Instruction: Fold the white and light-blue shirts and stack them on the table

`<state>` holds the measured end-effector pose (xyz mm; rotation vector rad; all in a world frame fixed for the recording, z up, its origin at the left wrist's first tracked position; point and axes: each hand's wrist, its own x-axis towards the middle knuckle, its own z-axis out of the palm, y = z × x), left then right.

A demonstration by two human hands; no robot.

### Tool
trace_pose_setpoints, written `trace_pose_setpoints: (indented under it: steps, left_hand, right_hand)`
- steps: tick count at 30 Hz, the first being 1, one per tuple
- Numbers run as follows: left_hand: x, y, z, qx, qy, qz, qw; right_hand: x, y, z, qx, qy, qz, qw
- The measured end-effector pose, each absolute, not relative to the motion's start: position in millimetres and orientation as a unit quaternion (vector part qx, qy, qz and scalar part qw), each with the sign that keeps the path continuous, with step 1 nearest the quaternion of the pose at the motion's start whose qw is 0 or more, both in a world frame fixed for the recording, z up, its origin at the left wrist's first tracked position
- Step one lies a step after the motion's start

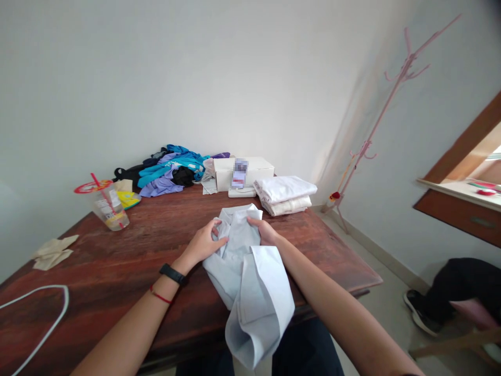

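Observation:
A light grey garment that looks like a shirt [238, 239] lies bunched at the front of the dark wooden table [164, 224], its lower end hanging over the edge in a loose curl. My left hand [205, 241], with a black band on its wrist, grips the left side of the cloth between curved fingers and thumb. On the right side, my right hand [265, 231] holds the upper part with its thumb on top; its other fingers are mostly hidden. Behind it, to the right, sits a stack of folded white cloths [285, 190].
At the back are a pile of blue, purple and black clothes [172, 167], a white box [256, 168] and a phone [239, 173]. A plastic cup [109, 206] with a straw, a crumpled napkin [55, 251] and a white cable [58, 313] are on the left. A pink coat rack [378, 125] stands right.

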<state>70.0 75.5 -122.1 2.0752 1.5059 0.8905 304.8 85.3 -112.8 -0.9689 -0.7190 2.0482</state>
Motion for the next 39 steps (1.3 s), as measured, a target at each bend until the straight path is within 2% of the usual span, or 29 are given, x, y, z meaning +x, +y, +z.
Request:
trace_pose_setpoints:
  steps: [6,11,19,23,30,33,39]
  left_hand:
    - [70,79,-119,0.706,0.529,0.388,0.266]
    - [70,80,-120,0.587,0.481,0.471,0.449]
    - [57,81,-99,0.385,0.358,0.600,0.603]
    - [46,71,-94,0.358,0.352,0.617,0.606]
    - [41,39,-110,0.336,0.367,0.672,0.548]
    - [44,32,-117,0.342,0.382,0.679,0.524]
    - [47,24,-118,0.388,0.395,0.633,0.541]
  right_hand:
    - [309,92,-118,-0.363,-0.268,0.801,0.393]
    - [314,96,-121,-0.354,-0.264,0.794,0.417]
    - [320,99,-123,-0.355,-0.305,0.742,0.480]
    - [319,102,-131,-0.409,-0.370,0.636,0.540]
    - [313,76,-132,-0.503,-0.461,0.438,0.585]
    - [308,53,-129,-0.502,-0.569,0.360,0.543]
    - [290,31,-116,-0.444,-0.771,0.319,0.327]
